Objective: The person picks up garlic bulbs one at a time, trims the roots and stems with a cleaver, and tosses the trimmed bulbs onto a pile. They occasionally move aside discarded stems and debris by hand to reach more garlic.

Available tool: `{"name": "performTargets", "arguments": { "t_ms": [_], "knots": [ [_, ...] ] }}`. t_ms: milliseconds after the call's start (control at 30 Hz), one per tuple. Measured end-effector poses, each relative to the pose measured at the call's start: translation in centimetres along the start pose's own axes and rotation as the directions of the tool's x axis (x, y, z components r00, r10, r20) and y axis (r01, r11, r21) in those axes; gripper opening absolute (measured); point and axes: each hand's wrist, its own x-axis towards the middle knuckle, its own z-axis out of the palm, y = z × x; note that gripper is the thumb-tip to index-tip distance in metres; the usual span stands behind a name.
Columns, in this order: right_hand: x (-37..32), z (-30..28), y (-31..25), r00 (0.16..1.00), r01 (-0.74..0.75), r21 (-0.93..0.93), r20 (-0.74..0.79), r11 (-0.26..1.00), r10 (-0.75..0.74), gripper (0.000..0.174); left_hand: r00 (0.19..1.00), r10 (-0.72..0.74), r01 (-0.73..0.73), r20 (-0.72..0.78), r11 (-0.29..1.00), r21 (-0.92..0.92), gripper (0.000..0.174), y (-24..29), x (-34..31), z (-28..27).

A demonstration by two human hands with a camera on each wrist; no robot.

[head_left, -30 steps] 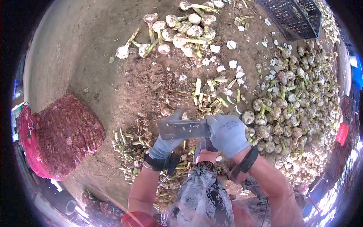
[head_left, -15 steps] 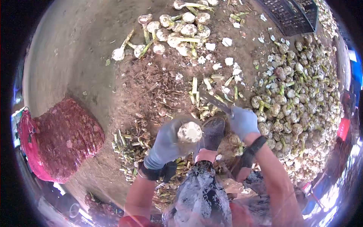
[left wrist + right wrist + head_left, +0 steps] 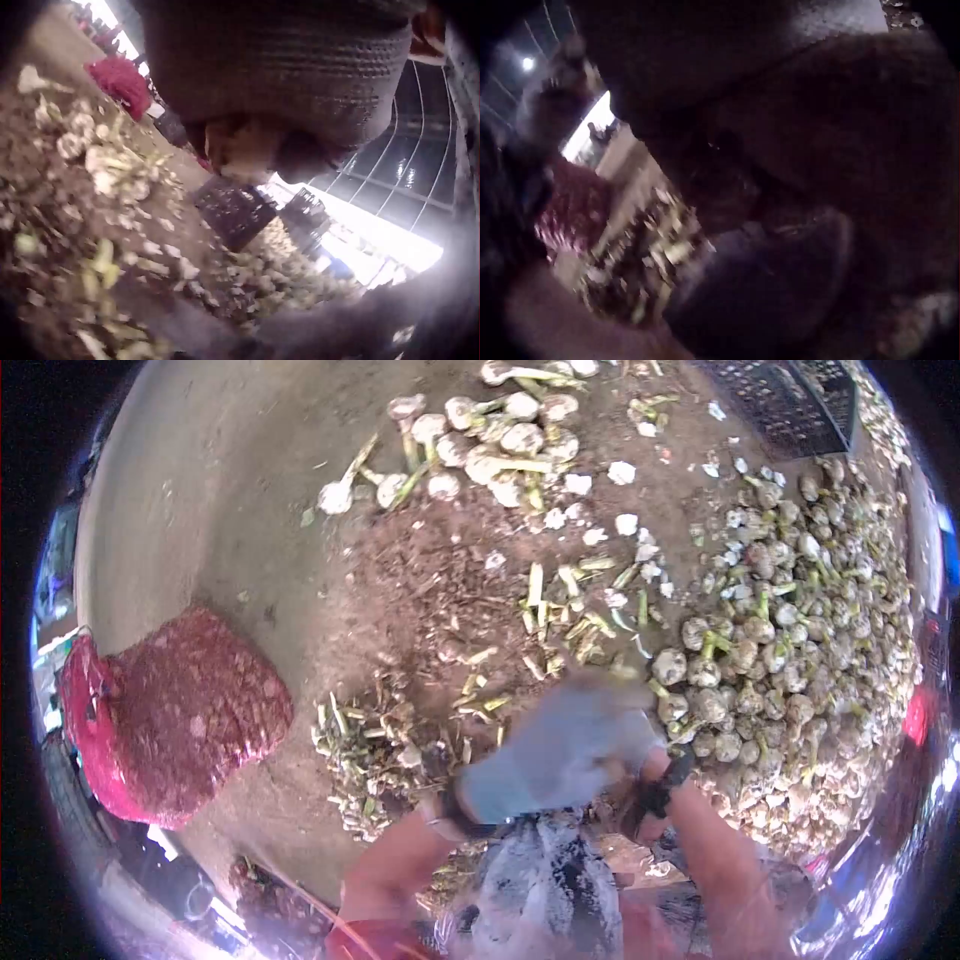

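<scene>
In the head view my gloved left hand (image 3: 540, 755) is blurred and reaches across in front of my right hand (image 3: 637, 732). A pale tan patch of a garlic bulb (image 3: 238, 146) shows under the left hand's knitted glove in the left wrist view. The right hand is mostly covered by the left, and its broad-bladed knife is hidden. The right wrist view is very dark. Just right of both hands lies a big heap of garlic bulbs (image 3: 780, 650). Cut garlic stems (image 3: 560, 605) are scattered on the ground ahead.
Garlic with long stems (image 3: 500, 440) lies in a group farther ahead. A red mesh sack (image 3: 200, 710) stands at the left. A black plastic crate (image 3: 790, 405) is at the far right. More stem trimmings (image 3: 365, 760) pile up left of the hands.
The blade lay over the left hand, then the knife swung right and the left hand showed a trimmed bulb. Now the left hand has swept right, over the right hand.
</scene>
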Motion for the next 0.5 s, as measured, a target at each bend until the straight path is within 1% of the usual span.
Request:
{"name": "performTargets", "arguments": {
  "t_ms": [33, 100, 167, 200, 233, 267, 300, 333, 367, 400, 433, 467, 500],
  "knots": [
    [0.2, 0.7, 0.0, 0.999, 0.026, 0.069, -0.025, 0.997, -0.025, 0.029, 0.993, 0.121, -0.121, -0.009, 0.991, -0.062, 0.037, -0.1, 1.2, 1.8],
    [0.0, 1.5, 0.4, 0.995, 0.069, 0.206, -0.091, 0.976, -0.051, 0.029, 0.99, 0.136, -0.137, -0.02, 0.988, -0.074, 0.035, 0.0, 2.5, 3.9],
    [-0.6, 1.7, 1.2, 0.984, 0.107, 0.336, -0.168, 0.936, -0.053, 0.029, 0.986, 0.164, -0.166, -0.028, 0.981, -0.096, 0.034, 0.0, 3.1, 4.0],
    [-0.7, 1.8, 1.6, 0.976, 0.134, 0.397, -0.21, 0.908, -0.053, 0.029, 0.995, -0.06, 0.051, -0.078, 0.992, -0.112, 0.033, -0.2, 2.9, 3.1],
    [-0.9, 2.1, 2.0, 0.966, 0.163, 0.457, -0.253, 0.874, -0.048, 0.029, 0.953, -0.28, 0.263, -0.12, 0.955, -0.138, 0.032, -0.5, 2.6, 2.1],
    [-1.2, 2.1, 2.8, 0.898, 0.376, 0.412, -0.383, 0.83, -0.217, 0.026, 0.875, -0.449, 0.408, -0.183, 0.886, -0.222, 0.028, -0.8, 2.4, 1.4],
    [-1.0, 2.4, 3.1, 0.895, 0.372, 0.404, -0.394, 0.836, -0.208, 0.026, 0.764, -0.603, 0.528, -0.228, 0.788, -0.317, 0.025, -1.5, 2.1, 0.7],
    [-0.4, 2.8, 3.0, 0.937, 0.241, 0.646, -0.351, 0.724, 0.002, 0.021, 0.681, -0.667, 0.526, -0.302, 0.733, -0.432, 0.026, -3.9, 0.9, 0.3],
    [0.4, 3.6, 3.7, 0.949, 0.116, 0.838, -0.253, 0.533, 0.191, 0.016, 0.584, -0.729, 0.505, -0.356, 0.67, -0.544, 0.026, -6.9, -0.6, -0.1],
    [2.6, 7.7, 7.1, 0.821, 0.446, 0.574, -0.568, 0.687, -0.058, 0.022, 0.575, -0.681, 0.599, -0.453, 0.728, -0.333, 0.028, -8.4, -2.0, -0.6],
    [1.9, 7.0, 6.4, 0.815, 0.45, 0.566, -0.577, 0.691, -0.058, 0.022, 0.577, -0.611, 0.674, -0.542, 0.731, -0.107, 0.029, -9.1, -3.2, -1.3],
    [0.8, 5.7, 4.7, 0.916, 0.204, 0.773, -0.368, 0.601, 0.162, 0.027, 0.507, -0.67, 0.726, -0.541, 0.671, -0.151, 0.03, -8.5, -3.9, -2.4],
    [0.2, 4.7, 3.7, 0.932, -0.055, 0.897, -0.112, 0.438, 0.345, 0.033, 0.441, -0.721, 0.767, -0.534, 0.612, -0.194, 0.031, -7.9, -4.3, -3.2]
  ]
}}
